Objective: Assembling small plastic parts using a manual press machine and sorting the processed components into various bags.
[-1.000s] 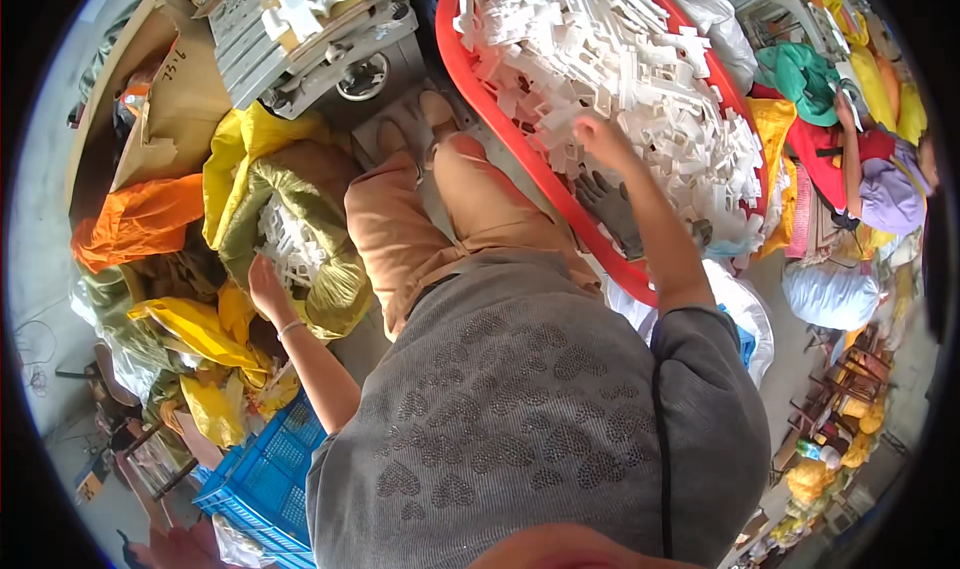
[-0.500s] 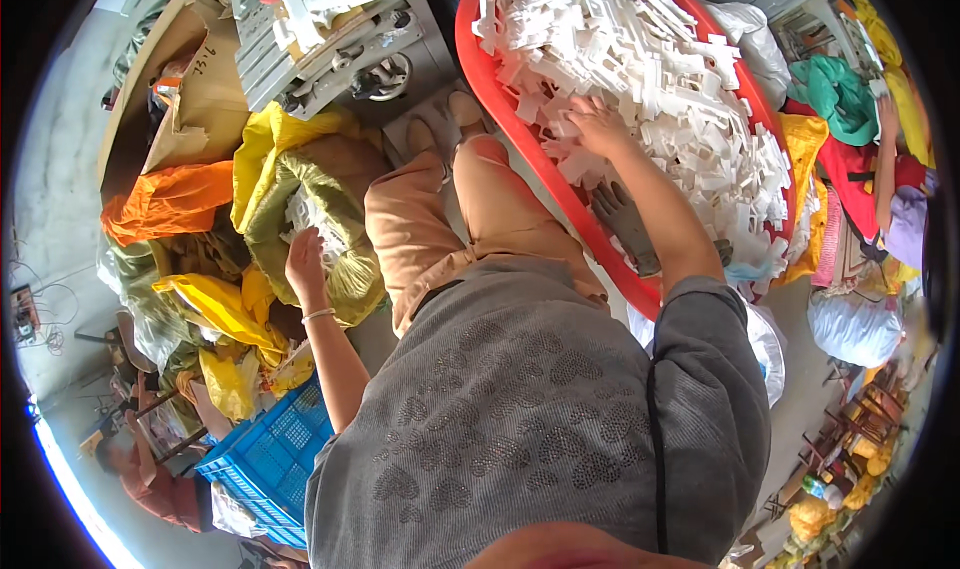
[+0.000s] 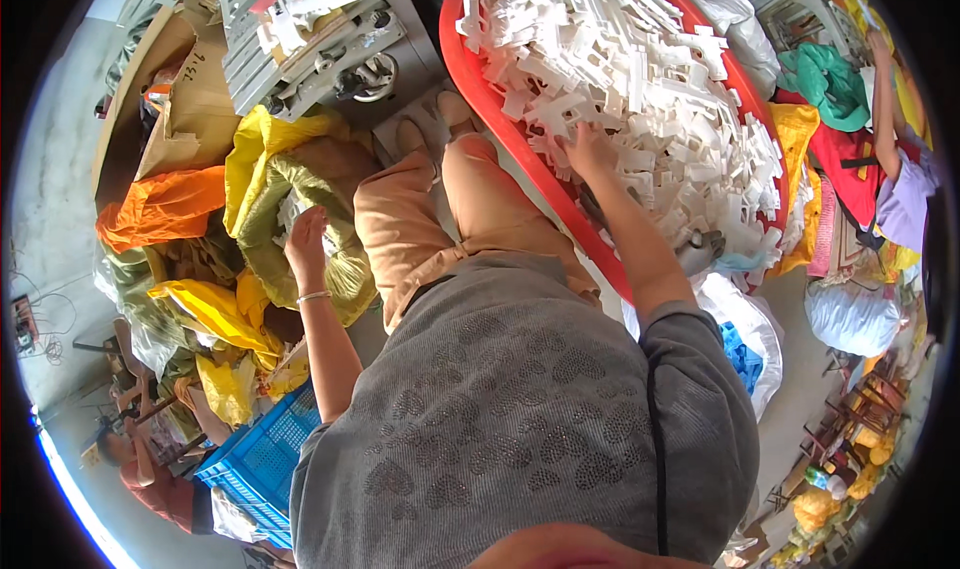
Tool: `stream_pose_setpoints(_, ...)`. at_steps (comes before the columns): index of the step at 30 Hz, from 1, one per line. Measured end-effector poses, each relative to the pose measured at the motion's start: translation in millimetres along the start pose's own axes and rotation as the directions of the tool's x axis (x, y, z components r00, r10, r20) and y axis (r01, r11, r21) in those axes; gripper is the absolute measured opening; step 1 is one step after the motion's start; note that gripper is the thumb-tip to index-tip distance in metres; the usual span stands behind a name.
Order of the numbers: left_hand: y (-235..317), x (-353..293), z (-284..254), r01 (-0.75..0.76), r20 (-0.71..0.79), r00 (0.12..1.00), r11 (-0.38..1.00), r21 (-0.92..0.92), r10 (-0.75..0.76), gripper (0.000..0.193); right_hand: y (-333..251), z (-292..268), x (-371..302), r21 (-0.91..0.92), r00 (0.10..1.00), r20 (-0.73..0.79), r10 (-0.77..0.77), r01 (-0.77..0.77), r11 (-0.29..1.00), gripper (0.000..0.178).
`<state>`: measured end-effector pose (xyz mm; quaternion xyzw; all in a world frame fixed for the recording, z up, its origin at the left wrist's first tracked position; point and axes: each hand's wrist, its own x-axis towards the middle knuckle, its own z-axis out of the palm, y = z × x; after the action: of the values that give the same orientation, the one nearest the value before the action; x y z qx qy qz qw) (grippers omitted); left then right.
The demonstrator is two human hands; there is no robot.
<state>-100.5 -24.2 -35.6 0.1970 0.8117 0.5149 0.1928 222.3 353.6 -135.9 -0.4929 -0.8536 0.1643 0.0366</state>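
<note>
**Sorting white plastic pieces from the red tub**

Head view: the right hand lies on the heap of white plastic pieces in the red tub, far right; if its fingers pinch one, I cannot tell. The pieces look light, stiff and angular, likely easy to take by an arm. The left hand reaches with loose fingers into the soft, crinkled green sack, left, touching white pieces inside.

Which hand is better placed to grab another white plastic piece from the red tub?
Right. The right hand already rests on the white plastic pieces in the red tub. The left hand is away at the green sack.
</note>
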Motion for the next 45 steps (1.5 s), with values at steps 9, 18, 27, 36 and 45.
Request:
stream_pose_setpoints(9,60,2,0,-0.19,-0.054,0.979,0.973,0.128,0.198,0.019,-23,4,7,0.052,0.994,0.098,0.048,-0.053,0.997,0.037)
stream_pose_setpoints(18,213,66,-1,-0.626,-0.123,0.652,0.623,0.469,0.748,0.019,10,-35,-8,0.575,0.965,-0.164,-0.206,0.264,0.775,0.044)
stream_pose_setpoints(27,253,139,27,-0.783,0.156,0.597,0.531,0.323,0.787,0.024,-70,-137,15,0.868,0.967,-0.206,-0.148,0.25,0.429,0.04)
stream_pose_setpoints(36,170,116,-37,-0.596,-0.415,0.699,0.795,0.113,0.583,0.024,-262,-228,79,0.318,0.466,-0.502,-0.728,0.883,0.346,0.043)
stream_pose_setpoints(45,17,27,-95,-0.219,-0.585,0.796,0.975,-0.037,0.157,0.023,-304,-225,100,0.034,0.306,-0.255,-0.917,0.951,0.307,0.044)
